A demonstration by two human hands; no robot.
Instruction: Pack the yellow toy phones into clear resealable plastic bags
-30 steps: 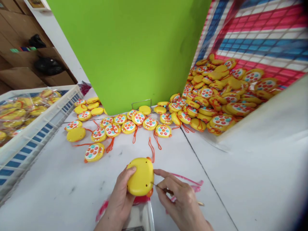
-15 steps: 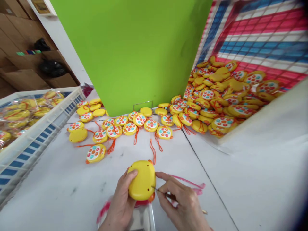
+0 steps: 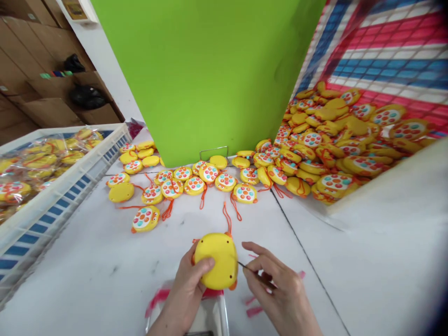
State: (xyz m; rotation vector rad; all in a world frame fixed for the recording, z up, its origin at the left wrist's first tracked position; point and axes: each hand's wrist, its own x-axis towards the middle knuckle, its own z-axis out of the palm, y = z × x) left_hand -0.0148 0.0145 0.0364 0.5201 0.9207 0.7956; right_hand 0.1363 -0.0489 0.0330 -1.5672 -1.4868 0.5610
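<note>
My left hand [image 3: 189, 287] grips a yellow duck-shaped toy [image 3: 219, 261], its plain back with small screw holes facing up and the thumb lying across it. An orange cord loop [image 3: 227, 218] trails from the toy's far edge onto the table. Held like a pen in my right hand [image 3: 276, 284] is a thin dark pointed tool [image 3: 257, 275]; its exact kind is unclear. The tool's tip is at the right edge of the toy; whether it touches cannot be made out. A clear tray with a pink rim [image 3: 224, 312] sits below my left hand, partly hidden by it.
Similar toys [image 3: 245, 192] with coloured buttons lie in a row before a green panel [image 3: 210, 79]. A large heap of them [image 3: 332, 140] fills a bin at right. At left stands a white crate [image 3: 66, 196] of bagged toys. Pink strips [image 3: 255, 311] lie near my right hand.
The tool has pulled away from near the toy's lower right hole to its right edge. My right index finger has lifted off the toy. The view has shifted slightly.
</note>
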